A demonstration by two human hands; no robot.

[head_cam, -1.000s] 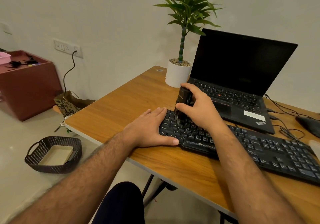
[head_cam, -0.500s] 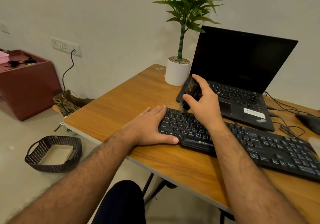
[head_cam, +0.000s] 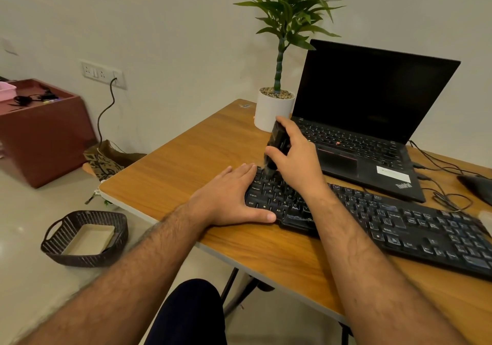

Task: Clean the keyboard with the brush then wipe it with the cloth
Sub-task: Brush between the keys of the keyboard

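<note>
A black keyboard (head_cam: 404,222) lies along the front of the wooden table (head_cam: 186,174). My left hand (head_cam: 229,198) lies flat against the keyboard's left end, thumb along its front edge. My right hand (head_cam: 295,158) grips a black brush (head_cam: 278,142) upright, its bristles touching the top-left keys. No cloth is in view.
An open black laptop (head_cam: 372,110) stands right behind the keyboard, with a potted plant (head_cam: 274,110) to its left. Cables and a dark mouse (head_cam: 476,185) lie at the far right. A woven basket (head_cam: 85,238) sits on the floor to the left.
My right hand lifted the brush back toward the laptop, then brought it down onto the keyboard's top-left keys. My left hand stayed put.
</note>
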